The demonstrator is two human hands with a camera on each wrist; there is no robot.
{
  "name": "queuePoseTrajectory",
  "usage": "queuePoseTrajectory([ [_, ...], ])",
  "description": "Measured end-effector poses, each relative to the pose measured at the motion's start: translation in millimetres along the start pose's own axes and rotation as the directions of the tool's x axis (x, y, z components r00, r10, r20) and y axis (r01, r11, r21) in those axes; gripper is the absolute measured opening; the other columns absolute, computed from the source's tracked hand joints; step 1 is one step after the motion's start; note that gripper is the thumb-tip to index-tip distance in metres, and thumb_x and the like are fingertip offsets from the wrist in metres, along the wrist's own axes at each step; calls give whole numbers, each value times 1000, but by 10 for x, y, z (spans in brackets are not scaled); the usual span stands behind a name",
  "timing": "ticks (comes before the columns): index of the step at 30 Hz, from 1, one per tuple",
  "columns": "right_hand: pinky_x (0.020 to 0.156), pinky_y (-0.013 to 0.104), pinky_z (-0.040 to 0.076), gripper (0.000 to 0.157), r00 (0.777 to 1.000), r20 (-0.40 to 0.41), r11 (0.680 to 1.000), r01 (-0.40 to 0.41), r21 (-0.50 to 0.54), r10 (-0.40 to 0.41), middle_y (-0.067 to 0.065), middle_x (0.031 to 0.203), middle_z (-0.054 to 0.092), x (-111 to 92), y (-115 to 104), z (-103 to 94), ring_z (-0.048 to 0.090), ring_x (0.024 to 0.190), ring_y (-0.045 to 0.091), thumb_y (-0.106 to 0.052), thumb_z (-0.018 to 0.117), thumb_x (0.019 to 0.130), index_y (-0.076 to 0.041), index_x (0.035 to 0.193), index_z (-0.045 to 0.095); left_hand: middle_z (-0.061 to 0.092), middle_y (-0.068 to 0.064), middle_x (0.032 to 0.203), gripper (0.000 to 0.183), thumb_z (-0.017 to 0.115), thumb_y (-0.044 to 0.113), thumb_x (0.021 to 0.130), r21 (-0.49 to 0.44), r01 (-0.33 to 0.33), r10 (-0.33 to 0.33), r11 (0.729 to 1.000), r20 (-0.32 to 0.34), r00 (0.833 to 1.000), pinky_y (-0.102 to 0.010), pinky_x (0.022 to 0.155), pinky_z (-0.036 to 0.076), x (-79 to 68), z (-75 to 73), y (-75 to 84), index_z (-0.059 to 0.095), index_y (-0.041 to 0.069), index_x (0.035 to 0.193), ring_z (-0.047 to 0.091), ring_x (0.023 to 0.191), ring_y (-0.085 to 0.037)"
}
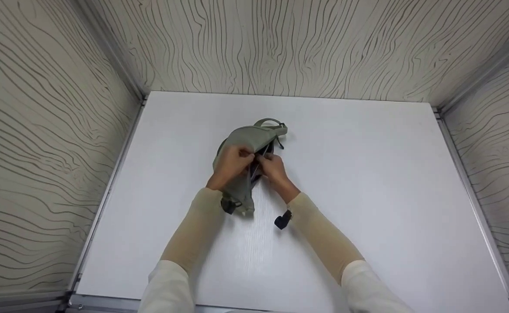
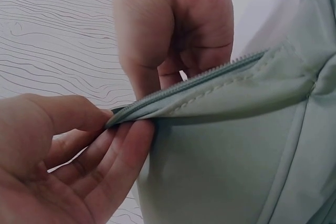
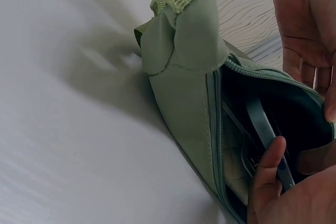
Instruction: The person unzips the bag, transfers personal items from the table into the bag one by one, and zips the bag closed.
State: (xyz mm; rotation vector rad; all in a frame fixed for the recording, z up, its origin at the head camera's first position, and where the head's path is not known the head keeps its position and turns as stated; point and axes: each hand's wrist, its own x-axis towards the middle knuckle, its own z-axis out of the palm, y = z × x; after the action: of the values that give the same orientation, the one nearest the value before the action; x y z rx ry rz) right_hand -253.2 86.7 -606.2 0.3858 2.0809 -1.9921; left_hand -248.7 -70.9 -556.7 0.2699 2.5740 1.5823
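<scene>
A sage-green waist bag [image 1: 247,135] lies on the white table with its zipped mouth spread apart. My left hand [image 1: 231,164] pinches the zipper edge [image 2: 194,83] between thumb and fingers, lifting it from the bag's body. Through the opening reaches my right hand [image 1: 273,168]. Inside, its thumb and a finger lie on either side of a slim grey-blue flat thing [image 3: 261,121], seemingly pinching it; its kind cannot be told. Beside that thing shows a pale quilted item [image 3: 233,163]. The dark lining hides the rest of the contents.
The white table [image 1: 367,187] stretches around the bag on all sides. Wood-grain-patterned walls [image 1: 280,48] close it off at the back, left and right. A strap loop [image 1: 268,120] sticks up at the bag's far end. Each forearm wears a black wrist device [image 1: 283,220].
</scene>
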Motion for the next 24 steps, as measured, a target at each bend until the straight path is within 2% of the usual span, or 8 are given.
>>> queuePoseTrajectory([
  [4,70,30,51,16,1000,-7,999,-4,34,4,1,82,58,-6,-3,1,57,71,13,-18,57,106,-3,103,60,77,-17,99,18,68,9,100,5,-1,1,1000,7,1000,-25,61,55,0,0,0,76,-5,109,67,75,-15],
  [7,72,31,54,27,1000,-23,998,-4,63,5,5,90,59,-4,8,-6,60,75,14,-17,55,106,5,123,58,77,-17,98,17,68,8,100,9,-8,8,1000,5,1000,-25,61,54,1,2,0,76,-4,107,67,75,-16],
  [9,73,31,56,32,999,-33,997,-2,80,5,6,92,60,-5,12,-8,61,76,15,-14,54,106,8,129,57,77,-17,98,15,68,8,100,10,-15,15,1000,2,1000,-25,61,54,3,4,-2,76,-4,105,67,76,-16],
  [24,71,31,64,28,998,-50,986,42,159,-34,11,94,65,5,47,-50,69,69,13,-2,56,101,13,123,59,77,-14,94,12,69,5,96,-17,1,-1,1000,-12,1000,-23,60,53,14,21,-4,76,-2,102,64,73,-12],
])
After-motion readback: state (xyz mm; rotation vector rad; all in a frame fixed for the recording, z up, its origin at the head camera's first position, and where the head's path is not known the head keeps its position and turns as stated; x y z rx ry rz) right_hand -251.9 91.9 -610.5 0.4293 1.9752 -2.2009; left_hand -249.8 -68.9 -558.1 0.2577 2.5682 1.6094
